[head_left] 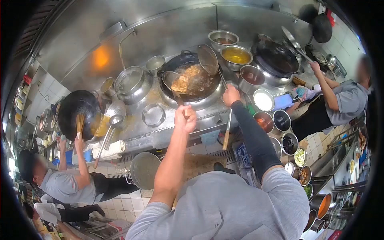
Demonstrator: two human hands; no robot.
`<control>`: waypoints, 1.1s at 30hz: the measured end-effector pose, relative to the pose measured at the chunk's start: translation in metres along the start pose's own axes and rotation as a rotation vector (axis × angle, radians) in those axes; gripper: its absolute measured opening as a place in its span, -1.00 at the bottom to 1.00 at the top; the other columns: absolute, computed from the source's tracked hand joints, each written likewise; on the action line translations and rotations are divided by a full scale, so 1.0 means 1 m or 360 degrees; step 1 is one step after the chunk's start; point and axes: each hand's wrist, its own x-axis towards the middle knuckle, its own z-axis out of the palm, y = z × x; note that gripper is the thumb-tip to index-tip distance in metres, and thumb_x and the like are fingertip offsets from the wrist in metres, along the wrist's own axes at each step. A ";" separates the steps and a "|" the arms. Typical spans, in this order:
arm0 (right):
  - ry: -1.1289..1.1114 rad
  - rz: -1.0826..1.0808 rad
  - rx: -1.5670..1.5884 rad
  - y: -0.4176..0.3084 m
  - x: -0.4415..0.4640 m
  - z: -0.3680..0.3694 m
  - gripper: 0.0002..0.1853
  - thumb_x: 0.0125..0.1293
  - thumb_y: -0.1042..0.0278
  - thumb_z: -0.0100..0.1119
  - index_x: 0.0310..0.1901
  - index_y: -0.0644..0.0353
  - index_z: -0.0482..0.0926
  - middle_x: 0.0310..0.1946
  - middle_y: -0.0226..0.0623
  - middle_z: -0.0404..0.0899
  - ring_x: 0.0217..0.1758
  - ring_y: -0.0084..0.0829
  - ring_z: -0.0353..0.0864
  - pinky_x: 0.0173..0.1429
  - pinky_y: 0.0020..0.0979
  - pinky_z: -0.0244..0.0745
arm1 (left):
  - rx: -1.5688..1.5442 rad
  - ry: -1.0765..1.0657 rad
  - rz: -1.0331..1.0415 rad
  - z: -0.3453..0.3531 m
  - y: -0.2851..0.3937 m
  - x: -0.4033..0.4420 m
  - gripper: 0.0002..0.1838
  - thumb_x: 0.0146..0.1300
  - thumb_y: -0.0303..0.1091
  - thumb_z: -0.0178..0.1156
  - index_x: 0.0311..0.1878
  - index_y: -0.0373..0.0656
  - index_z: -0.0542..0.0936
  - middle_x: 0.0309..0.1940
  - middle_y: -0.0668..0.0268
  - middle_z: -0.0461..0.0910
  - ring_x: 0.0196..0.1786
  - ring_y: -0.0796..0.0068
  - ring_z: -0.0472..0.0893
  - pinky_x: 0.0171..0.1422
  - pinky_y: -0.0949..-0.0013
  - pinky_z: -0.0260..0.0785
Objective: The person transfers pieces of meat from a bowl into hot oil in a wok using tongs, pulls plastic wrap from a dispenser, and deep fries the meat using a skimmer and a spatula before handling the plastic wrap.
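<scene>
One wok point(175, 64) with brown food point(189, 76)

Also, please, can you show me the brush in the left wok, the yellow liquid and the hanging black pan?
Brush point(80, 121), head view: middle of its bristles.
Yellow liquid point(236, 55), head view: its open surface.
Hanging black pan point(322, 28), head view: middle of its round face.
</scene>
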 end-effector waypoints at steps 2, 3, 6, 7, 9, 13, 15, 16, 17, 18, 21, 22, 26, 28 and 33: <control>-0.0020 0.0005 -0.0002 0.007 0.007 0.010 -0.64 0.20 0.40 -0.03 0.03 0.26 0.52 -0.22 0.17 0.61 -0.07 0.13 0.59 0.06 0.00 0.46 | -0.0023 0.0016 0.0007 0.000 0.002 0.002 -0.87 0.16 -0.49 0.05 -0.23 -0.30 0.40 -0.69 0.51 0.27 -0.69 0.68 0.25 -0.69 0.58 0.00; -0.0069 0.0039 -0.0023 0.007 0.008 0.012 -0.66 0.20 0.40 -0.03 0.00 0.27 0.52 -0.21 0.18 0.60 -0.05 0.13 0.59 0.07 0.00 0.46 | -0.0049 0.0039 0.0002 0.000 0.002 0.001 -0.87 0.16 -0.49 0.05 -0.23 -0.30 0.40 -0.69 0.51 0.27 -0.69 0.69 0.25 -0.69 0.58 -0.01; -0.0060 -0.0012 -0.0041 0.003 0.011 0.021 -0.69 0.19 0.42 -0.03 -0.04 0.27 0.51 -0.20 0.18 0.60 -0.04 0.14 0.58 0.07 0.01 0.45 | -0.0103 0.0063 -0.0014 0.000 0.002 0.001 -0.88 0.16 -0.49 0.04 -0.24 -0.30 0.41 -0.70 0.51 0.27 -0.70 0.69 0.25 -0.69 0.57 0.00; -0.0005 -0.0087 -0.0042 0.001 0.010 0.023 -0.70 0.19 0.43 -0.04 -0.05 0.27 0.51 -0.20 0.18 0.60 -0.05 0.15 0.57 0.07 0.02 0.45 | -0.0105 0.0066 -0.0009 -0.002 0.002 0.001 -0.88 0.16 -0.49 0.04 -0.24 -0.30 0.41 -0.70 0.51 0.27 -0.70 0.69 0.25 -0.69 0.57 0.00; -0.0011 -0.0088 -0.0011 -0.007 0.007 0.017 -0.74 0.18 0.45 -0.03 -0.09 0.26 0.51 -0.23 0.18 0.60 -0.06 0.16 0.58 0.06 0.03 0.45 | -0.0055 0.0009 0.0001 -0.007 0.001 0.002 -0.88 0.16 -0.50 0.05 -0.24 -0.29 0.42 -0.70 0.51 0.28 -0.70 0.69 0.26 -0.69 0.56 0.00; -0.0013 -0.0038 0.0021 -0.037 0.003 0.004 -0.77 0.14 0.47 0.00 -0.14 0.26 0.50 -0.29 0.17 0.61 -0.09 0.16 0.59 0.04 0.02 0.46 | -0.0043 0.0034 -0.0006 -0.011 -0.001 -0.002 -0.89 0.16 -0.50 0.05 -0.24 -0.27 0.43 -0.70 0.52 0.28 -0.71 0.69 0.26 -0.69 0.55 0.00; -0.0013 -0.0038 0.0043 -0.047 0.002 0.006 -0.76 0.14 0.47 0.01 -0.13 0.27 0.49 -0.30 0.18 0.61 -0.09 0.15 0.59 0.04 0.02 0.47 | -0.0014 0.0050 -0.0005 -0.014 -0.004 -0.004 -0.90 0.16 -0.50 0.06 -0.25 -0.25 0.44 -0.71 0.54 0.27 -0.71 0.70 0.25 -0.69 0.55 0.00; -0.0006 -0.0040 0.0066 -0.051 0.001 0.007 -0.75 0.14 0.46 0.02 -0.13 0.27 0.49 -0.31 0.19 0.61 -0.10 0.15 0.59 0.03 0.02 0.47 | -0.0017 0.0054 -0.0009 -0.015 -0.005 -0.005 -0.90 0.16 -0.50 0.06 -0.25 -0.25 0.44 -0.71 0.54 0.27 -0.71 0.70 0.25 -0.69 0.55 0.00; -0.0049 -0.0032 0.0055 -0.054 -0.001 0.007 -0.74 0.13 0.45 0.05 -0.11 0.28 0.49 -0.30 0.18 0.62 -0.09 0.16 0.60 0.03 0.03 0.48 | 0.0010 0.0057 -0.0005 -0.016 -0.005 -0.005 -0.92 0.16 -0.49 0.06 -0.26 -0.24 0.44 -0.71 0.55 0.27 -0.71 0.71 0.25 -0.70 0.55 0.00; -0.0050 -0.0030 0.0053 -0.053 -0.001 0.010 -0.74 0.13 0.45 0.05 -0.11 0.28 0.49 -0.30 0.18 0.62 -0.09 0.16 0.60 0.03 0.03 0.48 | 0.0038 0.0059 0.0000 -0.015 -0.005 -0.006 -0.93 0.17 -0.49 0.07 -0.27 -0.22 0.44 -0.71 0.56 0.27 -0.71 0.71 0.25 -0.70 0.55 0.00; -0.0106 0.0016 -0.0121 -0.050 -0.002 0.017 -0.73 0.14 0.44 0.06 -0.10 0.27 0.49 -0.28 0.17 0.62 -0.09 0.16 0.60 0.03 0.03 0.50 | 0.0045 -0.0023 -0.0047 -0.013 -0.002 -0.013 -0.96 0.19 -0.48 0.08 -0.30 -0.21 0.44 -0.72 0.57 0.26 -0.72 0.72 0.24 -0.70 0.56 -0.02; -0.0103 0.0020 -0.0131 -0.046 -0.003 0.017 -0.73 0.13 0.44 0.07 -0.10 0.27 0.49 -0.27 0.18 0.62 -0.09 0.16 0.61 0.03 0.02 0.51 | 0.0044 -0.0022 -0.0041 -0.012 -0.001 -0.016 -0.96 0.19 -0.48 0.08 -0.30 -0.21 0.44 -0.72 0.57 0.26 -0.72 0.72 0.24 -0.70 0.56 -0.02; -0.0143 0.0001 -0.0184 -0.041 -0.001 0.012 -0.72 0.13 0.43 0.08 -0.10 0.29 0.49 -0.23 0.19 0.62 -0.07 0.15 0.61 0.04 0.01 0.51 | 0.0063 -0.0029 -0.0093 -0.017 0.003 -0.019 -0.97 0.20 -0.48 0.09 -0.33 -0.20 0.45 -0.72 0.57 0.26 -0.74 0.73 0.22 -0.70 0.56 -0.03; -0.0132 -0.0039 -0.0201 -0.037 0.002 0.016 -0.72 0.13 0.43 0.09 -0.10 0.30 0.49 -0.23 0.19 0.62 -0.06 0.15 0.61 0.05 0.00 0.51 | 0.0069 -0.0063 -0.0109 -0.019 0.006 -0.016 -0.98 0.20 -0.48 0.09 -0.33 -0.20 0.45 -0.72 0.57 0.26 -0.74 0.73 0.22 -0.70 0.56 -0.03; -0.0120 -0.0009 -0.0222 -0.036 0.000 0.016 -0.72 0.14 0.42 0.08 -0.10 0.30 0.51 -0.20 0.21 0.61 -0.05 0.15 0.61 0.06 0.00 0.51 | 0.0115 -0.0018 -0.0236 -0.016 0.007 -0.015 -0.90 0.23 -0.47 0.08 -0.41 -0.12 0.43 -0.73 0.58 0.25 -0.73 0.72 0.19 -0.69 0.55 -0.05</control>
